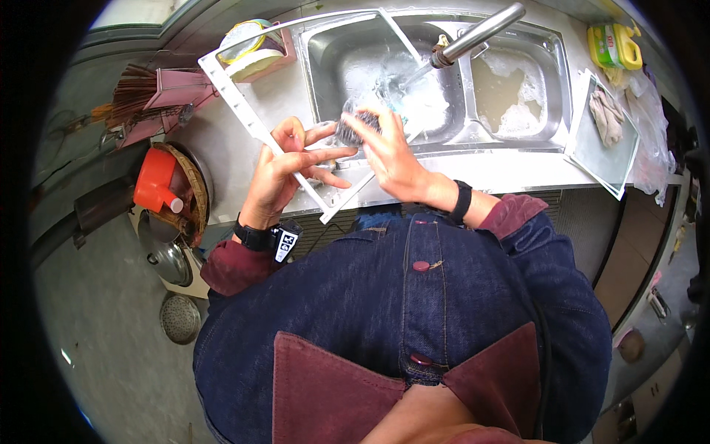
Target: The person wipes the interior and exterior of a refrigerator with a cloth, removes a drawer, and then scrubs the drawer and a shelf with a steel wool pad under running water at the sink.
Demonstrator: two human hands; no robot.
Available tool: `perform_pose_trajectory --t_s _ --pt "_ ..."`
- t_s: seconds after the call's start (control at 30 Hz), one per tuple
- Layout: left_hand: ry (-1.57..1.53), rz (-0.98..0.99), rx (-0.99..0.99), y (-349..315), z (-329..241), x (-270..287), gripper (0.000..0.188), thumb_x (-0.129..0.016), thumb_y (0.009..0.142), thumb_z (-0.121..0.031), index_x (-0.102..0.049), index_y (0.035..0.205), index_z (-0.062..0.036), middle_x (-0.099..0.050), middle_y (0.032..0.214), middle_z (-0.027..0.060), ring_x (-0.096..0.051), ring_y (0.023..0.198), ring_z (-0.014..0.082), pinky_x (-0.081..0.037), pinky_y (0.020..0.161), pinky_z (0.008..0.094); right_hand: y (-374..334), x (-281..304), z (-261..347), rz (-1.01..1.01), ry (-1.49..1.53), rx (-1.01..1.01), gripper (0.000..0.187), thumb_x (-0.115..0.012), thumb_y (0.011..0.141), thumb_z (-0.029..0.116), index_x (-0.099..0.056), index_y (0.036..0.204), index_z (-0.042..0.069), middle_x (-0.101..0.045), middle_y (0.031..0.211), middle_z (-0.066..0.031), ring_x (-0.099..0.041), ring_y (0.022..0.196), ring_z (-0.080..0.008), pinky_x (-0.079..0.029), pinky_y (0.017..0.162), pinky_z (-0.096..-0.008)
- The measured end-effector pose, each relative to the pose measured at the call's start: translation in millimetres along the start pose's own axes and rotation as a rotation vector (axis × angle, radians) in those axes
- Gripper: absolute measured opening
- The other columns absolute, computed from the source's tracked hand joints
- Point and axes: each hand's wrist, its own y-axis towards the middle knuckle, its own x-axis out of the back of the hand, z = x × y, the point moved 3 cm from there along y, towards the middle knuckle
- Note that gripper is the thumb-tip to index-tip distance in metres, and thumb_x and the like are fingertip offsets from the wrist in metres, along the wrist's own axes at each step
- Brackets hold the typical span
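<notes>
- The white frame [240,103], a thin-barred rectangle, is tilted across the left sink basin [334,61] and the front edge of the surface [228,152], one corner pointing toward the person.
- The left hand [271,176] has its grip around the frame's left bar, which passes among its partly spread fingers; its fingertips point toward the scrubber.
- The right hand [399,163] has its grip clamped on a dark grey scrubber [350,133], above the basin's near edge and inside the frame's outline.
- Just beyond the hands, water runs from the metal tap [479,37] into the left basin.
- The right basin [558,92] holds cloudy, brownish water with patches of white foam.
- To the right, a crumpled pale cloth [606,118] lies on a pale-edged glass pane [623,157], near a clear plastic bag [651,159] and a yellow bottle [617,48].
- Left of the sink stand a pink holder [279,53] and, farther left, a pink rack [174,89] with brown sticks.
- At the far left are a red jug [154,177] and a metal lid [168,259].
</notes>
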Motion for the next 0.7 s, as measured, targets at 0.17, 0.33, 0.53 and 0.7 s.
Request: perform_pose_trajectory --t_s 0.17,0.33,0.53,0.7 --pt "-0.061 0.020 -0.048 -4 4 -9 0.016 -0.053 0.082 0.005 -0.039 0.083 -0.0028 -0.040 0.141 0.0448 -0.052 0.121 0.0618 -0.061 0.074 0.0667 5 61 -74 -0.114 -0.195 -0.474 0.054 -0.051 0.086 0.005 -0.060 0.139 0.011 -0.045 0.135 -0.0228 -0.043 0.123 -0.0384 -0.033 0.110 -0.0485" --pt "-0.004 -0.019 -0.056 -3 10 -17 0.015 -0.053 0.081 0.004 -0.040 0.081 -0.0029 -0.041 0.140 0.0450 -0.053 0.120 0.0613 -0.062 0.076 0.0647 -26 43 -58 0.025 -0.113 -0.004 0.051 -0.058 0.082 0.007 -0.066 0.132 0.014 -0.051 0.128 -0.0172 -0.047 0.118 -0.0357 -0.036 0.105 -0.0461" --pt "-0.072 0.005 -0.098 -4 17 -29 0.017 -0.058 0.084 0.002 -0.041 0.084 -0.0027 -0.047 0.138 0.0404 -0.055 0.118 0.0603 -0.060 0.077 0.0690 -17 70 -97 -0.071 -0.413 -0.391 0.052 -0.057 0.084 0.009 -0.063 0.136 0.012 -0.053 0.127 -0.0189 -0.045 0.119 -0.0380 -0.036 0.105 -0.0471" --pt "-0.048 -0.010 -0.120 -5 27 -33 0.012 -0.056 0.088 0.000 -0.044 0.090 -0.0038 -0.040 0.143 0.0423 -0.050 0.124 0.0617 -0.060 0.080 0.0674 -30 52 -81 -0.023 -0.224 -0.070 0.053 -0.053 0.086 0.004 -0.058 0.139 0.006 -0.051 0.132 -0.0183 -0.043 0.123 -0.0376 -0.034 0.107 -0.0474"
